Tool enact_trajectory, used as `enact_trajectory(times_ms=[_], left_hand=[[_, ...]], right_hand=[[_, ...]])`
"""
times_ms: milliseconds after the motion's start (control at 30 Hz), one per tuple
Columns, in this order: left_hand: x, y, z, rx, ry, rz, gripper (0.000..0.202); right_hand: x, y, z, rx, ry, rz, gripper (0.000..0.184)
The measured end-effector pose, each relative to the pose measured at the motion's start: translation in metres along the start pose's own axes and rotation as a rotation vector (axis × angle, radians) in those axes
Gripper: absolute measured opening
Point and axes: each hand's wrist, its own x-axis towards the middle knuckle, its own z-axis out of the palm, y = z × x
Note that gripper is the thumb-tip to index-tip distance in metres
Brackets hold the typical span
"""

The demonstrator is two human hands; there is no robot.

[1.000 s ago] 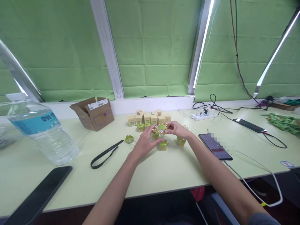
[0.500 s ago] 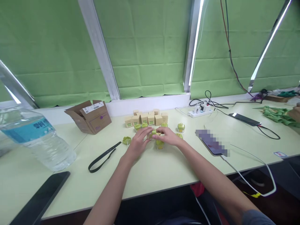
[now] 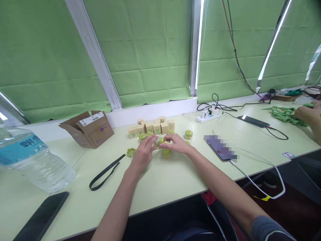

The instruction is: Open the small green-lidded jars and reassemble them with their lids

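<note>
My left hand (image 3: pixel 143 153) is closed around the clear body of a small jar with a green lid (image 3: pixel 157 142), held just above the table. The jar is tipped, its lid towards my right hand (image 3: pixel 176 144), whose fingers are closed at the lid end. Directly below them stands another green-lidded jar (image 3: pixel 166 153). More such jars are close behind my fingers, partly hidden. One jar (image 3: pixel 188 134) stands apart on the right. Left of my left hand lies a loose green piece shaped like a lid (image 3: pixel 130 152).
Small tan boxes (image 3: pixel 156 127) are grouped behind the jars. An open carton (image 3: pixel 88 130), black strap (image 3: pixel 105 174), water bottle (image 3: pixel 37 159) and dark phone (image 3: pixel 41 214) are on the left. Right are a cabled phone (image 3: pixel 218 147), power strip (image 3: pixel 208 117) and another person's hand (image 3: pixel 308 115) by green strips.
The jar between my hands has tipped so that its lid faces right. The view has turned slightly right, bringing more of the other person's hand into sight.
</note>
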Motion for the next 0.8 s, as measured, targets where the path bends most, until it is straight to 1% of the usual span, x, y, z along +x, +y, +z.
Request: enact_trajectory(times_ms=[133, 200, 267, 367, 467, 533, 567, 633, 700, 733, 800], left_hand=[[-0.003, -0.011, -0.009, -0.054, 0.096, -0.148, 0.046], [-0.005, -0.017, -0.011, -0.094, 0.068, -0.192, 0.043], [-0.008, -0.02, -0.011, -0.137, 0.006, -0.217, 0.042], [-0.01, -0.018, -0.01, -0.2, -0.049, -0.269, 0.041], [-0.009, -0.01, -0.011, -0.243, -0.06, -0.313, 0.053], [-0.008, -0.006, -0.012, -0.278, -0.085, -0.294, 0.058], [-0.008, -0.004, -0.012, -0.301, -0.103, -0.277, 0.055], [-0.006, -0.001, -0.011, -0.331, -0.12, -0.261, 0.039], [-0.005, 0.0, -0.008, -0.313, -0.083, -0.272, 0.023], [-0.005, 0.0, -0.006, -0.294, -0.054, -0.282, 0.021], [-0.005, -0.001, -0.002, -0.266, -0.001, -0.314, 0.029]], right_hand=[[-0.004, 0.003, -0.005, 0.046, 0.056, 0.074, 0.046], [-0.006, 0.003, -0.006, 0.053, 0.061, 0.084, 0.046], [-0.007, 0.001, -0.006, 0.039, 0.048, 0.071, 0.045], [-0.007, -0.001, -0.005, -0.043, 0.025, 0.07, 0.045], [-0.007, -0.002, -0.003, -0.158, 0.01, 0.076, 0.046], [-0.005, -0.002, 0.0, -0.169, 0.0, 0.07, 0.047], [-0.005, -0.001, 0.001, -0.145, -0.002, 0.069, 0.048], [-0.003, 0.0, 0.005, -0.061, -0.006, 0.064, 0.051], [-0.002, 0.001, 0.007, 0.029, 0.0, 0.049, 0.052], [-0.002, 0.002, 0.008, 0.067, 0.004, 0.042, 0.053], [-0.002, 0.002, 0.009, 0.127, 0.014, 0.037, 0.053]])
